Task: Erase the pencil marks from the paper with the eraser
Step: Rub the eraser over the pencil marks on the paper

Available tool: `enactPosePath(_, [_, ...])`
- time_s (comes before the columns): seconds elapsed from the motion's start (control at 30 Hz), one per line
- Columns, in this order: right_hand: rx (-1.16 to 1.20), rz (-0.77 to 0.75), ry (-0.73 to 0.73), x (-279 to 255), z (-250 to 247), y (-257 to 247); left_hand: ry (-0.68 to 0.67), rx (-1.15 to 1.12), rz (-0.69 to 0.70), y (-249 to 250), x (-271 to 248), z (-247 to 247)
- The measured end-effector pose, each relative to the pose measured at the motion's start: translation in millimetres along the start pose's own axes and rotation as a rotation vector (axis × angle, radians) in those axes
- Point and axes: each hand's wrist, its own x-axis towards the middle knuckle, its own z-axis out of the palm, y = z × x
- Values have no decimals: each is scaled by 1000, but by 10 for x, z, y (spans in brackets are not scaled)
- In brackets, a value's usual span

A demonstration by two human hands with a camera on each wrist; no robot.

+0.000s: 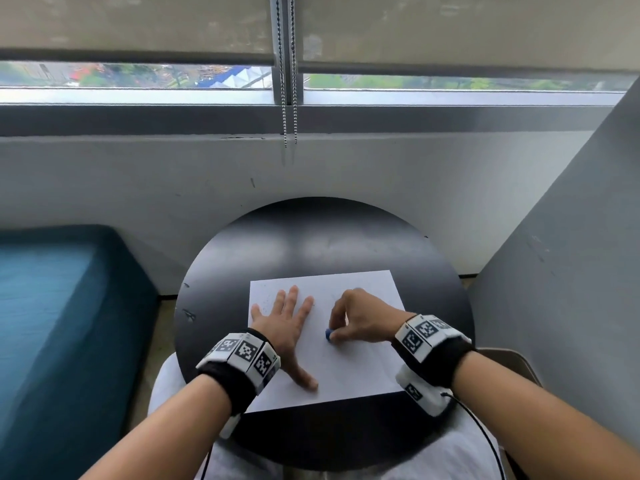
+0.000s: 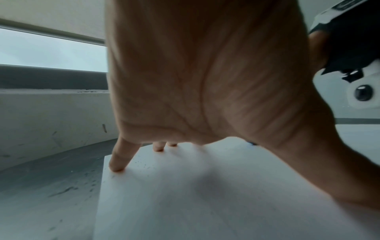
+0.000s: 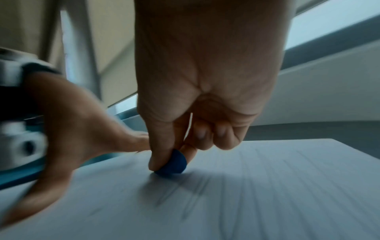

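My left hand [image 1: 282,323] lies flat with fingers spread on the paper [image 1: 349,372], while at 3 o'clock of it my right hand [image 1: 360,315] pinches the blue eraser [image 1: 328,333] against the sheet.

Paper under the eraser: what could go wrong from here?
1. The right hand pinches a small blue eraser by the fingertips; hard rubbing could make it slip out.
2. The left hand lies flat only on the left part of the paper, so the free right side may buckle or crease.
3. Dark crumbs near the left fingers could smear if dragged.
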Motion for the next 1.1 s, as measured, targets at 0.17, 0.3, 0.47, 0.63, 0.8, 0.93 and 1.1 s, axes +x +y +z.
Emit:
enactPosePath(0.17, [38, 4, -73, -214, 42, 77, -4, -7, 4, -3, 6, -17])
enactPosePath(0.3, [72, 35, 105, -497, 3, 258, 2, 15, 14, -15, 15, -16])
enactPosePath(0.47, [-63, 56, 60, -770, 21, 477, 12, 21, 37, -54, 47, -18])
enactPosePath(0.63, [-91, 76, 38, -798, 10, 506, 49, -35, 89, -117, 55, 25])
enactPosePath(0.8, [-109, 113, 37, -777, -15, 466, 98, 2, 183, -317, -27, 91])
enactPosePath(0.93, [-121, 142, 15, -766, -32, 458, 142, 192, 342, -240, -114, 235])
enactPosePath(1.1, [-128, 158, 3, -743, -41, 455, 135, 352, 593, 153, -200, 589])
